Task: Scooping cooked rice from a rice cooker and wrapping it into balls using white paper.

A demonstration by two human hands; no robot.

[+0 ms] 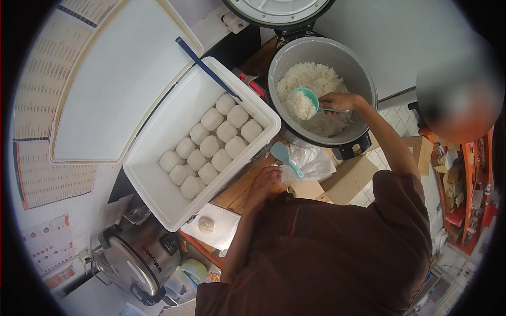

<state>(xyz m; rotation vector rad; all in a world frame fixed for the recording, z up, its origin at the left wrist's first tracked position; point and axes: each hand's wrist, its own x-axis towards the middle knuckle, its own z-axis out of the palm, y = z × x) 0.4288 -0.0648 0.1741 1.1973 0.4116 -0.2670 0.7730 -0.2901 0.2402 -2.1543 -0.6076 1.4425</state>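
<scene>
My right hand (338, 103) grips the handle of a green scoop (315, 98) heaped with cooked rice, held over the pot. More loose white rice (316, 77) lies in the grey inner pot (361, 79) of a large rice cooker. My left hand (265, 179) is low over the wooden table, its fingers at the edge of a clear plastic bag (316, 162); whether they pinch it is unclear. A pale blue rice paddle (281, 152) lies on that bag. To the left, a white cooler box (150, 205) holds several rounded rice portions (209, 146) in rows.
The box's lid (114, 83) stands raised, with a dark blue strap (209, 69) across the rim. A sheet of white paper (229, 221) bears one rice portion (206, 224). A closed Miyako rice cooker (134, 260) stands lower left. Cardboard (350, 179) and a blurred person (460, 102) are at right.
</scene>
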